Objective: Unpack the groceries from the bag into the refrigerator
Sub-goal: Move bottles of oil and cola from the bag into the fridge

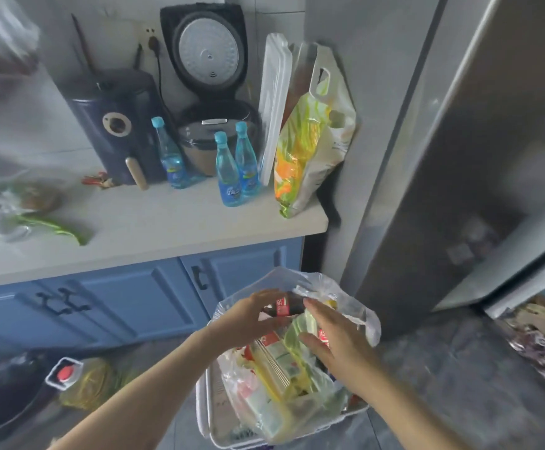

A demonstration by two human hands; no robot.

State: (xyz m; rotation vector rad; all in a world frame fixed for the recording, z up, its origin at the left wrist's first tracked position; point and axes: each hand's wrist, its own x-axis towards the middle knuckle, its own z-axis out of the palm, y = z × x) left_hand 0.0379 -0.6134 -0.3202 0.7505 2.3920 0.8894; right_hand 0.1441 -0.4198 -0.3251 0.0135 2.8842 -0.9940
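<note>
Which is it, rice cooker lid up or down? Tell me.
Up. The rice cooker lid stands raised against the wall, its round inner plate facing the camera, with the pot opening below uncovered.

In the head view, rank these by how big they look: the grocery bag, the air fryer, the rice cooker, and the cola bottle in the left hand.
1. Grocery bag, though it sits nearest the camera.
2. Air fryer and rice cooker: too close to rank.
3. Cola bottle, gripped by the left hand and partly hidden.
</note>
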